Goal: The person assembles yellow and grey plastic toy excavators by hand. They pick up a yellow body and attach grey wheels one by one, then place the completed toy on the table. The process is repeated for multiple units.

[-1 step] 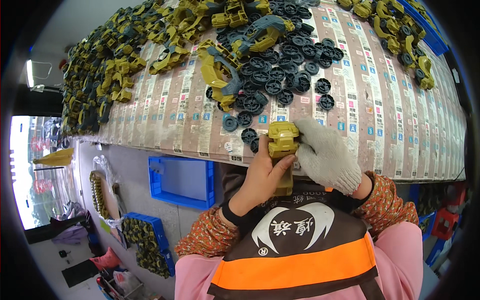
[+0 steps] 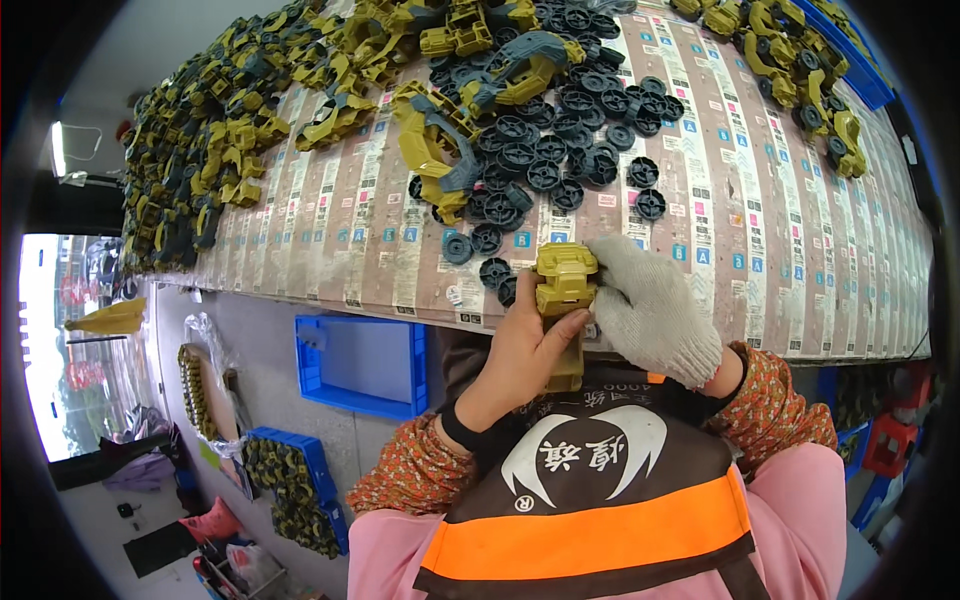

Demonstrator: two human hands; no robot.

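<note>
Over the near edge of the table, my bare left hand (image 2: 527, 345) grips an olive-yellow plastic toy vehicle body (image 2: 567, 278), thumb across its lower part. The body stands roughly upright, and its lower end shows below the thumb. My right hand (image 2: 655, 315), in a white knitted glove, is closed against the body's right side; whether its fingertips also hold a small piece is hidden. Just left of the body lie a few loose dark wheels (image 2: 495, 270). Farther back spreads a heap of dark toy wheels (image 2: 550, 150), with a yellow and grey toy vehicle body (image 2: 437, 150) at its left side.
A large pile of yellow and grey toy parts (image 2: 215, 150) covers the table's left end. More assembled pieces (image 2: 810, 80) lie far right beside a blue crate (image 2: 850, 50). Below the table at left are a blue bin (image 2: 362, 408) and a parts-filled crate (image 2: 290, 490). Printed sheeting (image 2: 800, 270) covers the table.
</note>
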